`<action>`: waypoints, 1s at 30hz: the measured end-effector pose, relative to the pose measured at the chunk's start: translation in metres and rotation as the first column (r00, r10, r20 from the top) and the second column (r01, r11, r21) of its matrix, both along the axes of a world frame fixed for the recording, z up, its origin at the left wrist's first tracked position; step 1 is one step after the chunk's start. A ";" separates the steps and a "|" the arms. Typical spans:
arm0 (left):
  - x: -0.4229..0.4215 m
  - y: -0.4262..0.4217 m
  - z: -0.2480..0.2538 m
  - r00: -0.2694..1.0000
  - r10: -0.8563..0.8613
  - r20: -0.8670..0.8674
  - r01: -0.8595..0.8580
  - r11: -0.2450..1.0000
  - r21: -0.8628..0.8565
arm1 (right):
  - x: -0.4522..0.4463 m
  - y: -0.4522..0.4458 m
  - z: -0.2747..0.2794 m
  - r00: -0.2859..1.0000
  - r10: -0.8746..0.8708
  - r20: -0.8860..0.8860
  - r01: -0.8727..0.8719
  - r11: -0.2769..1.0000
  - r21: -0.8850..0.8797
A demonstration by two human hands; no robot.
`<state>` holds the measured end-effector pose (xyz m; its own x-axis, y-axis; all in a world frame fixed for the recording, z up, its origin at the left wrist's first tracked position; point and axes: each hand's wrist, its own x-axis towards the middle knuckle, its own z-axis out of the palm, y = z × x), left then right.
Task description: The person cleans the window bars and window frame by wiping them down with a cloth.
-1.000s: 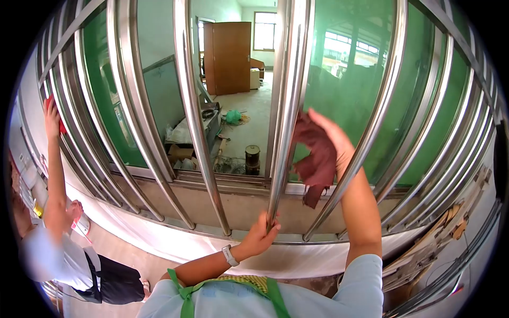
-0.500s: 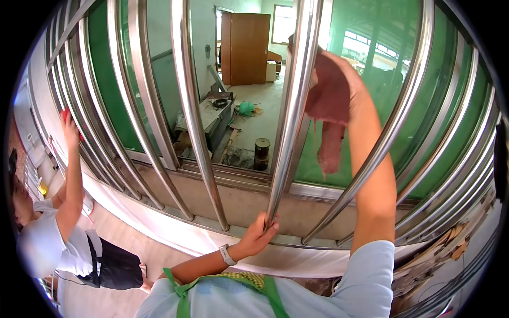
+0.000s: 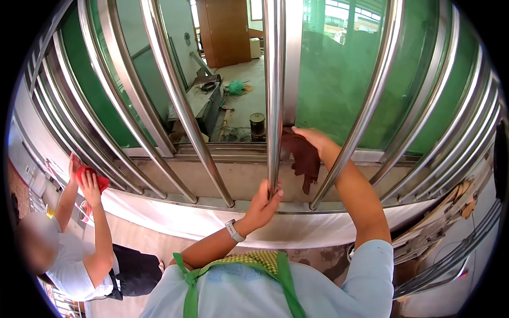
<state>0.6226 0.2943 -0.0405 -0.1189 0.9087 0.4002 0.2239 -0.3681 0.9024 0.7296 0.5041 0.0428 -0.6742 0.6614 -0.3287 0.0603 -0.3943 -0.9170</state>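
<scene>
My left hand [image 3: 263,203] is wrapped round the lower end of a shiny metal bar [image 3: 274,95], with a pale watch on the wrist. Between two bars my right arm reaches through the grille. My right hand [image 3: 314,139] presses a dark red cloth [image 3: 304,159] against the bottom of the window frame, near the lower corner of the green-tinted glass pane [image 3: 334,95]. Part of the cloth hangs down over the sill [image 3: 244,177]. The fingertips are partly hidden by the cloth and the frame.
Several more metal bars curve away on both sides. On the left, another person [image 3: 79,259] holds a red cloth [image 3: 91,179] at the grille. Through the window show a brown door [image 3: 224,32], a metal canister [image 3: 257,126] and a green bundle [image 3: 236,87]. Wooden boards [image 3: 440,222] lie at right.
My right hand has brought the dark red cloth down from high on the glass to the frame's bottom. My left hand stays on its bar. The other person's hands have come together on the red cloth.
</scene>
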 end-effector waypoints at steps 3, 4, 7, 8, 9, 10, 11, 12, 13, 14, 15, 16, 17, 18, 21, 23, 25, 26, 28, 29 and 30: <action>0.002 -0.002 0.000 1.000 0.003 0.005 -0.003 1.000 -0.026 | 0.033 -0.020 0.010 0.969 0.094 -0.228 -0.106 0.993 -0.043; 0.002 -0.001 0.000 0.999 0.011 0.039 -0.011 1.000 -0.012 | 0.046 -0.034 0.023 0.910 0.123 -0.397 -0.170 0.982 -0.086; 0.003 0.001 0.000 0.999 0.018 0.049 -0.018 1.000 -0.005 | 0.088 -0.042 0.037 0.911 -0.116 -0.395 0.023 0.972 -0.233; 0.003 0.000 0.000 0.999 0.039 0.024 -0.039 0.999 0.005 | 0.099 -0.043 0.036 0.841 -0.313 -0.441 0.242 0.947 -0.211; 0.003 0.002 0.001 0.999 0.037 -0.009 -0.037 0.999 0.035 | 0.109 -0.050 0.041 0.789 -0.337 -0.513 0.261 0.941 -0.217; 0.004 0.001 0.000 1.000 0.019 0.001 -0.019 1.000 0.003 | 0.117 -0.058 0.041 0.733 -0.358 -0.578 0.278 0.934 -0.226; 0.004 0.001 0.000 0.999 -0.016 0.040 0.015 1.000 0.013 | 0.121 -0.068 0.038 0.734 -0.383 -0.560 0.292 0.923 -0.249; 0.002 0.002 0.002 0.996 -0.046 0.076 0.043 0.998 0.036 | 0.121 -0.075 0.037 0.690 -0.445 -0.571 0.371 0.895 -0.248; 0.000 0.000 0.006 0.998 -0.063 0.022 0.063 0.998 0.000 | 0.119 -0.081 0.038 0.642 -0.495 -0.585 0.445 0.862 -0.241; -0.001 -0.001 0.005 0.997 -0.067 0.030 0.067 0.998 -0.001 | 0.118 -0.091 0.040 0.644 -0.499 -0.579 0.451 0.860 -0.240; -0.002 0.000 0.004 0.996 -0.086 0.029 0.085 0.996 0.036 | 0.120 -0.109 0.039 0.615 -0.494 -0.614 0.454 0.859 -0.237; -0.002 0.002 0.004 0.994 -0.105 0.026 0.103 0.992 0.076 | 0.121 -0.126 0.037 0.584 -0.487 -0.650 0.458 0.858 -0.231; -0.003 -0.001 0.004 0.993 -0.113 0.034 0.111 0.991 0.077 | 0.120 -0.139 0.033 0.511 -0.517 -0.686 0.522 0.821 -0.231; -0.003 -0.008 0.003 0.996 0.073 -0.052 -0.063 0.983 0.170 | 0.126 -0.151 0.024 0.510 -0.523 -0.683 0.530 0.816 -0.230; -0.021 -0.031 -0.015 0.951 0.234 -0.202 -0.135 0.901 0.411 | 0.139 -0.183 -0.013 0.481 -0.454 -0.750 0.520 0.836 -0.173; -0.020 -0.034 -0.017 0.933 0.219 -0.286 -0.035 0.846 0.531 | 0.148 -0.195 -0.031 0.519 -0.458 -0.722 0.519 0.840 -0.160; -0.005 -0.035 -0.003 0.897 -0.229 -0.378 0.345 0.897 0.276 | 0.159 -0.201 -0.047 0.528 -0.496 -0.689 0.549 0.819 -0.169; 0.006 -0.032 0.000 0.896 -0.233 -0.378 0.347 0.898 0.270 | 0.166 -0.203 -0.056 0.537 -0.523 -0.662 0.576 0.801 -0.164; 0.029 -0.024 0.005 0.864 -0.309 -0.398 0.369 0.926 0.083 | 0.186 -0.206 -0.072 0.531 -0.543 -0.650 0.595 0.786 -0.171; 0.038 -0.020 0.005 0.875 -0.287 -0.389 0.348 0.932 0.096 | 0.193 -0.208 -0.075 0.494 -0.528 -0.691 0.671 0.737 -0.083; 0.043 -0.018 0.006 0.873 -0.293 -0.390 0.355 0.930 0.096 | 0.202 -0.210 -0.079 0.461 -0.502 -0.732 0.739 0.673 0.004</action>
